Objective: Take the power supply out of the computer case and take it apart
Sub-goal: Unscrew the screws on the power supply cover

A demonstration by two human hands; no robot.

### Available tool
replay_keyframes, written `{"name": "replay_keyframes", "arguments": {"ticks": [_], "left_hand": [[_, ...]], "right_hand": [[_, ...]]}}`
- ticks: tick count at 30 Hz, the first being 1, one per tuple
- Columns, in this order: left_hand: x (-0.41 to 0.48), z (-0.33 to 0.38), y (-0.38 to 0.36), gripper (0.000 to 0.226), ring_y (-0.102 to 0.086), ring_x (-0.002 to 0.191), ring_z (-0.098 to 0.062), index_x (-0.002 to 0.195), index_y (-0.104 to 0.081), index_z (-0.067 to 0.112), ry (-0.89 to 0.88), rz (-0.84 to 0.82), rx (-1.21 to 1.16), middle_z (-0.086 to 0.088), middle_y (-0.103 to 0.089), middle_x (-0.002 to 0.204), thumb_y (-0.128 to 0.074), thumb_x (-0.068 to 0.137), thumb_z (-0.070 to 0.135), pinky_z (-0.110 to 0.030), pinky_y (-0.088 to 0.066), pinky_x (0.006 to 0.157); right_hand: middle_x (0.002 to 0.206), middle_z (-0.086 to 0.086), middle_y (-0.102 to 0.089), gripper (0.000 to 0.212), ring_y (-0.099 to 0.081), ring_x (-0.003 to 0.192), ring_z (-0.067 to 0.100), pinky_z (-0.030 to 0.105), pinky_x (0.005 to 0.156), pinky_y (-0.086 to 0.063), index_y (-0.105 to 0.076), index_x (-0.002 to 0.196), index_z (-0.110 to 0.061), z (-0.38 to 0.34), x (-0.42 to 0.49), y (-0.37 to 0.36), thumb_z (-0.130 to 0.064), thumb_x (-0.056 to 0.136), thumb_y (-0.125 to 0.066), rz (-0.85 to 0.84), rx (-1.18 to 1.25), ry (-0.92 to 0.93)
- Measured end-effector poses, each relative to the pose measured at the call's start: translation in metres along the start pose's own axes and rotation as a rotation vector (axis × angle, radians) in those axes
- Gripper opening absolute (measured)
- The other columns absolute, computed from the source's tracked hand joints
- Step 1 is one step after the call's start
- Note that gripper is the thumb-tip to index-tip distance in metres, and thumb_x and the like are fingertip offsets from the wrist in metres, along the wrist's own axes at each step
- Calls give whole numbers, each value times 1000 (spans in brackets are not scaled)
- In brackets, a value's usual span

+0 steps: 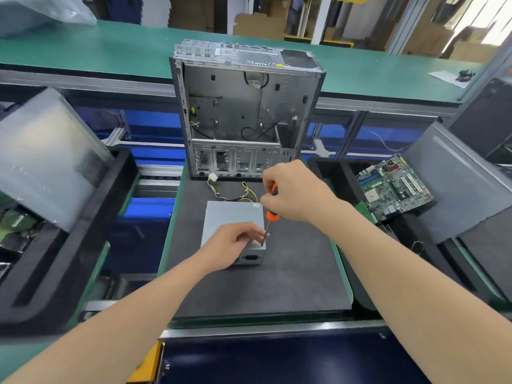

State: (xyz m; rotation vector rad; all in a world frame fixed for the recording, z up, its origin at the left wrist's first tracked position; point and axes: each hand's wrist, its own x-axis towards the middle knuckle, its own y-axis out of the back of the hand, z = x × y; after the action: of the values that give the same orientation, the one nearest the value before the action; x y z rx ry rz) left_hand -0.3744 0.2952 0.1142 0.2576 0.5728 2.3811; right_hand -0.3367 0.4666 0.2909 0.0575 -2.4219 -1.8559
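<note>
**Power supply out of case, lying on mat; screwdriver set at its near right corner**

Dark blue panel (pixel 277 361), with a yellow piece at its left end, runs along the near edge below both bare forearms. Beyond it lies the working surface (pixel 249 289), green-edged and covered by a dark grey mat.

Power supply (pixel 232 214) lies flat on the mat, outside the computer case and just in front of it. Its casing is closed and its socket face is toward the camera. Left hand (pixel 230 245) rests on its near right part. The fingers are curled and gathered at the shaft of the screwdriver (pixel 271 216), near the tip. Whether they pinch the shaft cannot be told. Right hand (pixel 293 195) is higher and farther back, fingers wrapped round the orange-and-black handle. The screwdriver stands nearly upright, tip on the top of the power supply at its near right corner. Cable bundle (pixel 243 194), yellow and black with a white connector, trails from the far side of the power supply toward the case.

Computer case (pixel 235 106) stands upright at the far edge of the mat, open side facing the camera. Inside are bare metal and a few loose black wires.

Left of the surface: black foam tray (pixel 55 273) with a plastic-wrapped grey unit (pixel 47 151) leaning over it. Right of it: motherboard (pixel 393 187) lying in a black tray, beside tilted grey panels (pixel 457 184).

Behind the case a long green bench (pixel 110 45) crosses the room, with a sheet of paper bearing small dark parts near its right end. Cardboard boxes (pixel 257 26) stand at the back.
</note>
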Motion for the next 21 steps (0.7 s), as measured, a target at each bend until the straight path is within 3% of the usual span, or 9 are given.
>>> {"name": "replay_keyframes", "arguments": {"ticks": [5, 8, 11, 16, 21], "left_hand": [[-2, -3, -3, 57, -70, 107, -7, 113, -76, 25, 3, 7, 11, 12, -77, 100, -38, 95, -14, -30, -52, 104], [-3, -3, -3, 61, -69, 109, -6, 112, -77, 28, 3, 21, 5, 17, -76, 100, -37, 94, -15, -23, -51, 103], [-3, -4, -3, 61, -69, 109, -6, 111, -76, 31, 11, 13, 22, 18, -76, 102, -37, 95, -13, -24, -50, 104], [-3, -3, -3, 63, -68, 108, -1, 110, -76, 34, 28, 1, 40, 17, -76, 103, -36, 94, -13, -18, -49, 102], [-3, 0, -3, 63, -68, 107, -3, 110, -76, 32, 29, 8, 22, 15, -76, 102, -36, 92, -14, -11, -46, 98]], "right_hand": [[74, -7, -55, 25, -61, 81, 27, 28, 56, -37, -46, 65, -26, 2, -8, -4, -18, 81, -63, 19, 34, -11], [75, -8, -55, 20, -61, 80, 27, 28, 55, -37, -49, 68, -24, 3, -10, -6, -18, 81, -63, 34, 43, -15], [76, -4, -59, 16, -62, 80, 27, 27, 55, -38, -52, 70, -22, 4, -10, -9, -18, 80, -62, 41, 40, -20], [75, -1, -63, 8, -64, 79, 26, 36, 61, -55, -57, 74, -17, 2, -11, -12, -16, 80, -62, 52, 35, -9], [76, -4, -58, 3, -61, 79, 26, 39, 65, -56, -60, 79, -15, 1, -9, -15, -16, 81, -62, 69, 31, 8]]}}
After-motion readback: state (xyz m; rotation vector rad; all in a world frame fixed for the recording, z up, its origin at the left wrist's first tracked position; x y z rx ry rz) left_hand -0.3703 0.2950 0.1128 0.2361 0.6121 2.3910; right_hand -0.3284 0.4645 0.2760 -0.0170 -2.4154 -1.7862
